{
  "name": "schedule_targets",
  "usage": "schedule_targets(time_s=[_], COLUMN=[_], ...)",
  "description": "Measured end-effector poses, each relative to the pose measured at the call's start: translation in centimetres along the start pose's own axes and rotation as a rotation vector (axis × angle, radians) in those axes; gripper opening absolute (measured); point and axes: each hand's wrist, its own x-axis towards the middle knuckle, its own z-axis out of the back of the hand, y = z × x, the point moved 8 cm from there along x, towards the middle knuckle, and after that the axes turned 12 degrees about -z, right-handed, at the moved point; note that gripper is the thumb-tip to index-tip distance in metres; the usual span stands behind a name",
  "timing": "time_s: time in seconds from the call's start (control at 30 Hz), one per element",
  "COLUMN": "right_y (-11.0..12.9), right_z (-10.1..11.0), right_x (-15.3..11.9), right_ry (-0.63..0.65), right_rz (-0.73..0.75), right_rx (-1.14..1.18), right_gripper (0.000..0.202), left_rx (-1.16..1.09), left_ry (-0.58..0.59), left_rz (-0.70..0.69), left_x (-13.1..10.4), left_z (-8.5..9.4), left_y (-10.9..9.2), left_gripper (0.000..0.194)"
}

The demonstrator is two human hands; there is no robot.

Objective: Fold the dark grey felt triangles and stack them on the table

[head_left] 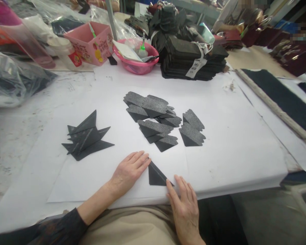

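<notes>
A black triangular piece (156, 175) lies flat on the white paper near the table's front edge. My left hand (131, 168) rests palm down with its fingers stretched out, the tips at the triangle's upper corner. At the lower right corner, the index fingertip of my right hand (183, 199) touches the piece, its other fingers extended beside it. Beyond my hands lie several black pieces with speckled grey flaps and scalloped edges (155, 127). To the left sits a loose pile of black triangular pieces (85, 139).
Along the back stand a pink box (91, 44), a pink basin (136, 68) with a green-tipped bottle (142, 51), and a tagged black stack (191, 58). Plastic-wrapped material (15, 78) lies at left. At right is a long roll (277, 109). Another person's arm (226, 25) shows far back.
</notes>
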Motion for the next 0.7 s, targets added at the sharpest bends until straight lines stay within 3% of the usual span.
schedule_targets(time_s=[0.13,0.27,0.4,0.57,0.7], right_y=[-0.5,-1.0,-1.7,-1.9,-2.0], right_z=[0.9,1.4,1.1,0.4,-0.2], right_x=[-0.6,0.4,1.8,2.9,3.0], right_ry=[-0.017,-0.015,0.098,0.246,0.252], right_rz=[-0.023,-0.134,-0.263,-0.267,-0.240], right_rx=[0.041,0.121,0.138,0.111,0.164], right_gripper=[0.033,0.020,0.013,0.012,0.013], left_rx=[-0.014,-0.043,-0.078,-0.146,-0.165], left_ry=[-0.026,-0.035,-0.043,-0.078,-0.131], left_rz=[0.003,0.001,0.019,0.074,0.093], left_x=[-0.4,-0.7,-0.9,-1.0,0.2], left_z=[-0.1,-0.5,-0.8,-0.5,0.5], left_y=[0.0,0.2,0.5,0.7,-0.2], left_gripper=[0.032,0.032,0.032,0.030,0.031])
